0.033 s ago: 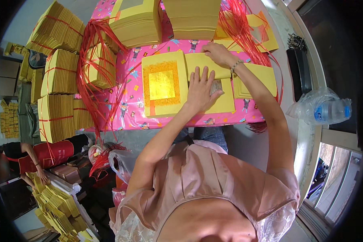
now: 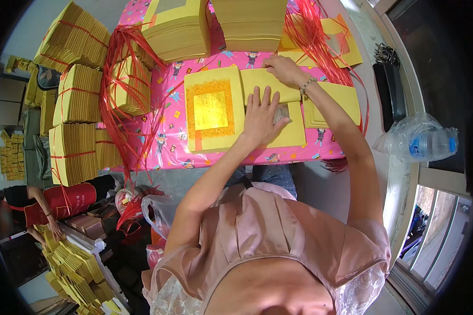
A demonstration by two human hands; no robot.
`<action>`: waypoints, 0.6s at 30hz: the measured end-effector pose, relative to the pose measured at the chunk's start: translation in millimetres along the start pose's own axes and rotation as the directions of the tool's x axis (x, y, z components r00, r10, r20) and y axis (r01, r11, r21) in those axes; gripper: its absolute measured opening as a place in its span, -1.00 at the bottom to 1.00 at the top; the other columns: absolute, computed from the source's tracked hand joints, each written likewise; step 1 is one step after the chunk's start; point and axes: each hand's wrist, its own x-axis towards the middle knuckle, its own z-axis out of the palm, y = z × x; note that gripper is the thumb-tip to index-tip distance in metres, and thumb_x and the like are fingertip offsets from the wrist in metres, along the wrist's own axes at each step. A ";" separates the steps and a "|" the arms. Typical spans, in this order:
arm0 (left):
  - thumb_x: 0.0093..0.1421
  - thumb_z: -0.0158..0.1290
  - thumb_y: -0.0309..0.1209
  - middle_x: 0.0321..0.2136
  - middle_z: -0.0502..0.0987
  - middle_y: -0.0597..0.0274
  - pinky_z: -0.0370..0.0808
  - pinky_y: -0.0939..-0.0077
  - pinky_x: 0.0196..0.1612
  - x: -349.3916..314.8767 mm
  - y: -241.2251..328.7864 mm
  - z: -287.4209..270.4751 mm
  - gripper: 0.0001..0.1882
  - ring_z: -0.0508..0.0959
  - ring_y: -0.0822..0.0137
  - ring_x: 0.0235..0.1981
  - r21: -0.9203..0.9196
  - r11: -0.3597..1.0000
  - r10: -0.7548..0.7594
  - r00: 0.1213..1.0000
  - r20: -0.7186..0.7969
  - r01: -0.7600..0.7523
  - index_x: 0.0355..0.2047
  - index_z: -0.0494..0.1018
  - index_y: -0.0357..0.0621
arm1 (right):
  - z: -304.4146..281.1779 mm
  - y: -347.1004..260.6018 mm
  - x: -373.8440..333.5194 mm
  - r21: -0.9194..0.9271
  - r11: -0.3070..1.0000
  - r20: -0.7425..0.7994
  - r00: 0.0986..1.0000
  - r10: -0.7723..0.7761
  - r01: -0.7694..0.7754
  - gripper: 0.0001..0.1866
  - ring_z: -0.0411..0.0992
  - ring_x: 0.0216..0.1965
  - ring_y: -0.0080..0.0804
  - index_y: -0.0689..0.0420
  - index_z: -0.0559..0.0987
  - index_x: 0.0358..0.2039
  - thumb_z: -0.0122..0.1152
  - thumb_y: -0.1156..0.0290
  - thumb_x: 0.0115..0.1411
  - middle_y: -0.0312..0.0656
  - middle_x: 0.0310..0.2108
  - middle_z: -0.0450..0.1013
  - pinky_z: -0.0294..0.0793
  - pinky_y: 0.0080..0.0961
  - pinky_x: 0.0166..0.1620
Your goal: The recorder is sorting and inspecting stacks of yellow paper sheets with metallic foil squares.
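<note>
My left hand point(image 2: 261, 116) lies flat and spread, fingers wide, on a yellow paper sheet point(image 2: 278, 123) at the table's near side, just as it did in the earlier frame; I see no shift between the two. My right hand point(image 2: 283, 68) rests palm down with fingers loosely curled on the far edge of a second yellow sheet point(image 2: 265, 81), a bead bracelet at the wrist; it grips nothing that I can make out. Both sheets sit directly under the hands, overlapping each other.

Touching the left hand's little-finger side lies a stack of sheets faced with an orange and gold square point(image 2: 214, 108). To the right of my right forearm sits another low pile of plain yellow sheets point(image 2: 337, 105). All rest on a pink patterned tablecloth point(image 2: 168, 126), whose near edge runs just below the left wrist.

Beyond the hands stand two tall yellow stacks point(image 2: 247, 23), with loose red strings point(image 2: 320, 37) strewn across the far right corner. More red strings point(image 2: 118, 100) drape over tied bundles point(image 2: 79, 94) to the left. Bare cloth shows between those bundles and the gold-faced stack. A plastic water bottle point(image 2: 423, 142) lies on the window ledge at right. At lower left, another person in red point(image 2: 42, 205) bends over more yellow piles.
</note>
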 end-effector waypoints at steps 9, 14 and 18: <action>0.19 -0.14 0.22 0.32 0.02 -0.20 -0.17 -0.12 0.34 -2.6 -1.1 0.6 -0.11 -0.11 -0.32 0.34 0.057 0.998 -0.007 0.998 0.065 0.003 0.31 0.09 -0.22 | -40.6 -54.9 -51.6 -0.132 0.960 -0.012 0.969 0.247 -0.247 -0.71 0.42 -0.08 0.07 0.30 0.43 -0.14 0.03 0.36 0.23 0.13 -0.17 0.43 0.42 -0.11 -0.08; 0.17 -0.13 0.23 0.34 -0.04 -0.19 -0.24 -0.10 0.36 -0.3 1.0 -0.6 -0.09 -0.18 -0.32 0.36 0.071 0.997 -0.011 0.992 0.126 0.002 0.31 0.08 -0.22 | -13.8 -49.9 -81.9 -0.030 0.987 0.353 0.922 0.159 -0.159 -0.65 0.41 -0.08 0.12 0.38 0.40 -0.13 0.09 0.37 0.18 0.21 -0.17 0.41 0.42 -0.16 -0.04; 0.17 -0.12 0.23 0.30 0.04 -0.21 -0.22 -0.10 0.35 0.2 -0.3 0.8 -0.09 -0.13 -0.32 0.34 0.054 0.998 0.006 0.997 0.081 -0.011 0.31 0.09 -0.21 | -0.1 -43.1 -85.4 -0.013 0.987 0.280 0.947 0.158 -0.161 -0.67 0.40 -0.06 0.13 0.38 0.41 -0.13 0.07 0.39 0.18 0.22 -0.14 0.39 0.41 -0.15 -0.03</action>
